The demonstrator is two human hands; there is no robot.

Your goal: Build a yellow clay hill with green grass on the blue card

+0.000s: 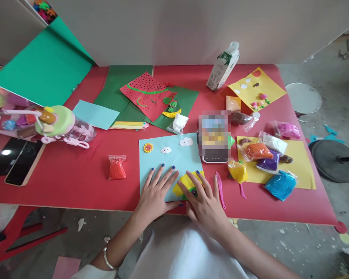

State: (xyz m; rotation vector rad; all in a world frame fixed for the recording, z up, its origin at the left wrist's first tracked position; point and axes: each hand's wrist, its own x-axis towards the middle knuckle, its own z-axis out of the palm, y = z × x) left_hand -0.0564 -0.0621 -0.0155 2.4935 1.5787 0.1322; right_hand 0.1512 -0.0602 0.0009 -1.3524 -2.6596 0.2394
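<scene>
A light blue sheet [151, 164] lies at the table's front edge, with an orange and yellow sun [148, 147] and two white clouds with small faces [186, 142] on its upper part. My left hand [155, 195] rests with spread fingers on the sheet's lower left, holding nothing. Fingers apart, my right hand [205, 203] lies over the lower right corner and partly covers a yellow clay shape [189, 182] with green and dark bits. Just right of that hand is a pink clay tool [220, 190]. A phone [214, 157] with a blurred screen stands beyond the sheet.
Bags of coloured clay [280, 185] lie at the right on yellow paper [304, 166]. A red clay bag [117, 167] is at the left. Farther back are a carton [223, 68], a watermelon picture [147, 83] and a green-lidded cup [62, 121]. Dark phones [21, 161] lie far left.
</scene>
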